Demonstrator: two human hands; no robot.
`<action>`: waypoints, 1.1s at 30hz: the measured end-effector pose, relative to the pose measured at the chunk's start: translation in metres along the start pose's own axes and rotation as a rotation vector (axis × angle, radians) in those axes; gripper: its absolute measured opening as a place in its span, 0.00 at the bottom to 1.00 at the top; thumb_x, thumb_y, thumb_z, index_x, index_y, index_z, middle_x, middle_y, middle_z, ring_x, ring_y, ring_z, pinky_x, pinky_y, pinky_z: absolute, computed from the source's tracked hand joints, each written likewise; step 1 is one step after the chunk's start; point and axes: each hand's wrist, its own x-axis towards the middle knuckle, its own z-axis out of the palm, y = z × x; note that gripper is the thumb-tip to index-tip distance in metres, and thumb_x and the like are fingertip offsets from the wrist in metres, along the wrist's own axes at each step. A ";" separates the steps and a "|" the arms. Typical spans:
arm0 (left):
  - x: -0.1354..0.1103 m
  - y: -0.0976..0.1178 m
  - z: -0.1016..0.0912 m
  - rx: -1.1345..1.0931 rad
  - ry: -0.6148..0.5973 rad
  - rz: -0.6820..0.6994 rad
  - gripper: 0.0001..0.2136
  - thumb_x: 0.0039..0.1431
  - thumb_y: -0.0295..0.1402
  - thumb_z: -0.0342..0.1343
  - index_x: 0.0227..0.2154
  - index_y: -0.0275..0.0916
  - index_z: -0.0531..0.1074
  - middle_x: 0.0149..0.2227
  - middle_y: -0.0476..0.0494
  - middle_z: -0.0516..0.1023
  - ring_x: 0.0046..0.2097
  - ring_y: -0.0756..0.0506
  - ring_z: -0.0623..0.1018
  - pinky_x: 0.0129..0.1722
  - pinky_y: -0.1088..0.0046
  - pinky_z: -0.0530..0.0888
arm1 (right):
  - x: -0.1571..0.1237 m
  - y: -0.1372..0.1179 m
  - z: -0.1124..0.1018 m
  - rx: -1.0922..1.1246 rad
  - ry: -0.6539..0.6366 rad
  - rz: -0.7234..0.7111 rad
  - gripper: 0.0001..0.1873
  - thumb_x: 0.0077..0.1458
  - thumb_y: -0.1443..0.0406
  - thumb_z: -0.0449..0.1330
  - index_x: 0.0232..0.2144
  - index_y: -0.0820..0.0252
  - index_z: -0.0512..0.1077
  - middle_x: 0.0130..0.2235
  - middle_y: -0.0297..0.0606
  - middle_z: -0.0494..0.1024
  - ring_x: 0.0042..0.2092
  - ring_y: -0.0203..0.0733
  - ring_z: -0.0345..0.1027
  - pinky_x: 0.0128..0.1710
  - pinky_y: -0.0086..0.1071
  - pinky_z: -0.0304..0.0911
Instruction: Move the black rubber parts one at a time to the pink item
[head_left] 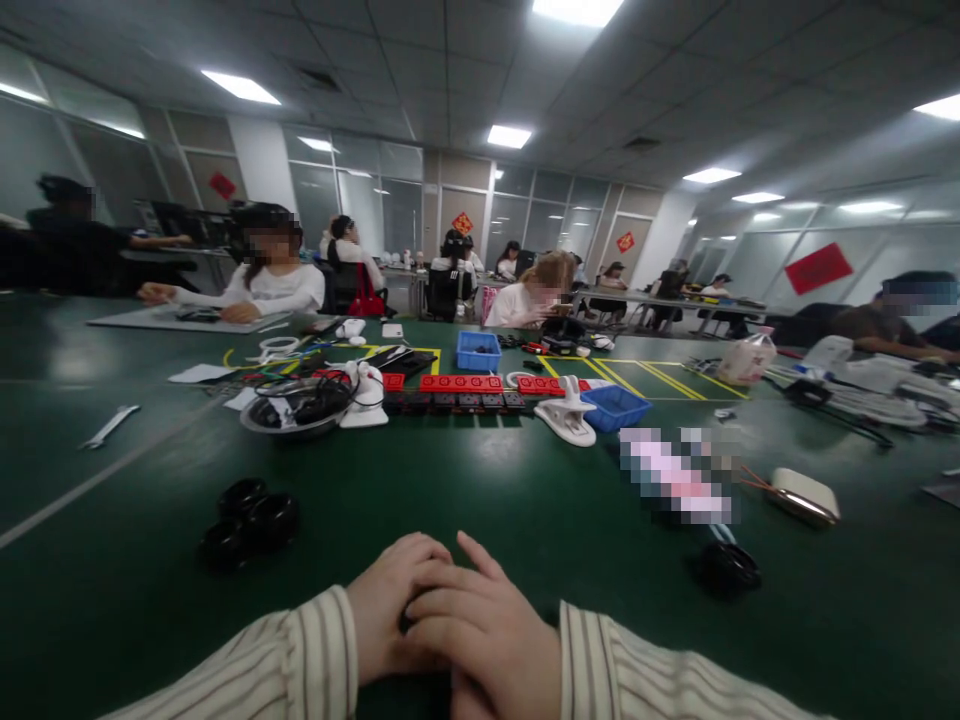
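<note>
My left hand and my right hand rest together on the green table at its near edge. The right hand lies on top of the left with its fingers stretched flat across it. The left hand's fingers are curled under, and nothing shows in them. Both sleeves are striped. The nearest things are a cluster of black round parts to the left and a single black round part to the right; neither hand touches them.
Further out stand a metal bowl of cables, red blocks in a row, two blue baskets, a white clip, a white case and a wrench. Other people sit at the far and side tables.
</note>
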 end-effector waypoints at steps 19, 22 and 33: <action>0.001 0.008 0.007 -0.020 -0.058 -0.076 0.17 0.36 0.34 0.60 0.33 0.41 0.66 0.38 0.46 0.72 0.43 0.42 0.71 0.57 0.51 0.57 | 0.001 0.001 -0.005 0.058 0.104 0.094 0.12 0.43 0.68 0.47 0.33 0.58 0.64 0.35 0.36 0.71 0.40 0.39 0.61 0.47 0.39 0.55; -0.001 0.006 0.007 -0.009 -0.049 -0.058 0.22 0.37 0.38 0.61 0.39 0.41 0.67 0.43 0.44 0.72 0.47 0.40 0.70 0.58 0.50 0.55 | 0.000 0.002 -0.005 0.075 0.122 0.084 0.13 0.48 0.65 0.49 0.38 0.58 0.64 0.38 0.36 0.72 0.43 0.40 0.62 0.52 0.41 0.50; -0.003 0.015 0.010 0.062 0.080 -0.132 0.15 0.38 0.34 0.57 0.32 0.39 0.64 0.37 0.43 0.71 0.43 0.39 0.72 0.57 0.48 0.56 | 0.000 0.000 0.002 -0.012 0.144 0.390 0.15 0.52 0.56 0.51 0.37 0.61 0.67 0.37 0.40 0.69 0.40 0.42 0.58 0.43 0.40 0.56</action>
